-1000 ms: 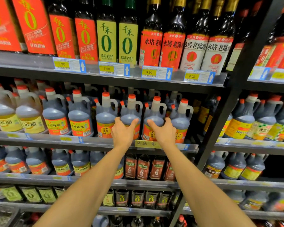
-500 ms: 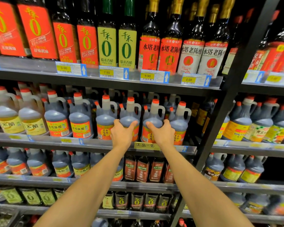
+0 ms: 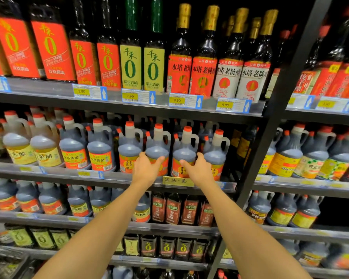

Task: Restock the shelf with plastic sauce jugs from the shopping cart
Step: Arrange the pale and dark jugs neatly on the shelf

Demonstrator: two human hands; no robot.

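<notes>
Both arms reach up to the second shelf (image 3: 54, 172). The left hand (image 3: 147, 170) wraps around the front of one dark jug (image 3: 157, 152), thumb on its right side. The right hand (image 3: 199, 170) wraps around the jug next to it (image 3: 184, 155), thumb on its left side. Both jugs stand upright at the shelf's front edge, side by side, with red caps on top.

Head-worn view, facing forward, close to store shelf (image 3: 117, 176), slightly tilted
</notes>
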